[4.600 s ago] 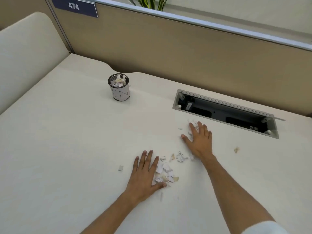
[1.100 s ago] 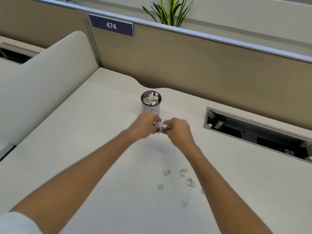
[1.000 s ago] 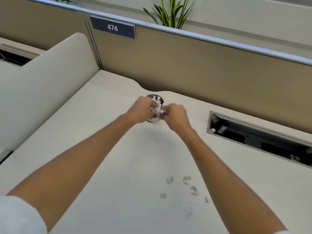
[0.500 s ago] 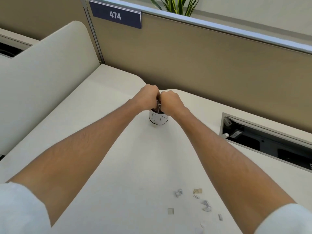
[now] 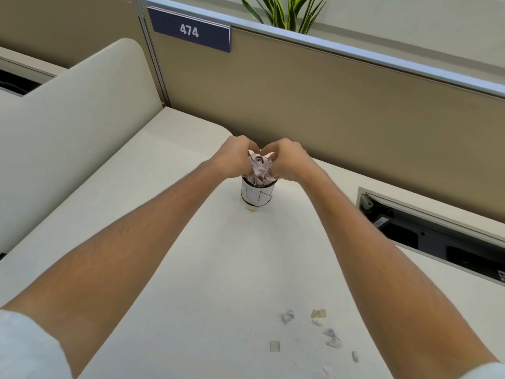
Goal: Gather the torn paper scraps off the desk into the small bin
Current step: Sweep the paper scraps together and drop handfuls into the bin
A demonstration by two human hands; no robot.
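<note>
The small bin (image 5: 257, 195), a white cylinder with a dark rim, stands on the desk (image 5: 224, 269) near the back partition. My left hand (image 5: 235, 158) and my right hand (image 5: 287, 160) are cupped together right over its mouth, fingertips touching. Between them sits a wad of torn paper scraps (image 5: 259, 169), bulging above the rim. Several loose scraps (image 5: 317, 328) lie on the desk near my right forearm, and one tiny scrap (image 5: 251, 210) rests at the bin's foot.
An open cable tray (image 5: 437, 236) is cut into the desk at the right. A tan partition (image 5: 328, 105) with a "474" sign (image 5: 190, 30) runs behind the bin. A cream side divider (image 5: 68, 127) stands at the left.
Both hands carried the gathered wad from the desk's middle up to the bin. They now sit on its mouth, parted slightly, with the wad showing between them.
</note>
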